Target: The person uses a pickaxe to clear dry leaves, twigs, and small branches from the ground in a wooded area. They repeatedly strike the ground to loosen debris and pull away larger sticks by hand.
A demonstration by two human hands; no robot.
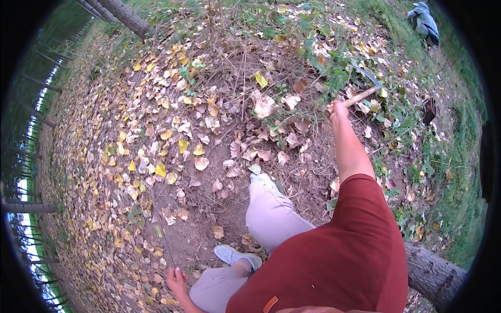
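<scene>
Wrapping the right grip (338, 108) round the smooth, rounded wooden handle (361, 97) of a sickle (370, 91), far right. Leading outward to a thin, curved metal blade (369, 76) beside leafy green weeds (336, 78). Holding the left grip (177, 282) loosely spread, near left. Surrounded by dry, papery leaves (201, 164) on brown soil (187, 241). Bordered near right by a rough-barked, cylindrical trunk (433, 274).

L. hand (178, 280): path fwd. unobstructed above leaf litter (160, 170) — low cover only. Fwd. leg (274, 216) stands betw. hands (step around). R. hand (336, 108): sickle (362, 96) extends fwd.; weeds (336, 78) crowd blade — restricted. Trunk (436, 271) obstructs lower R.
</scene>
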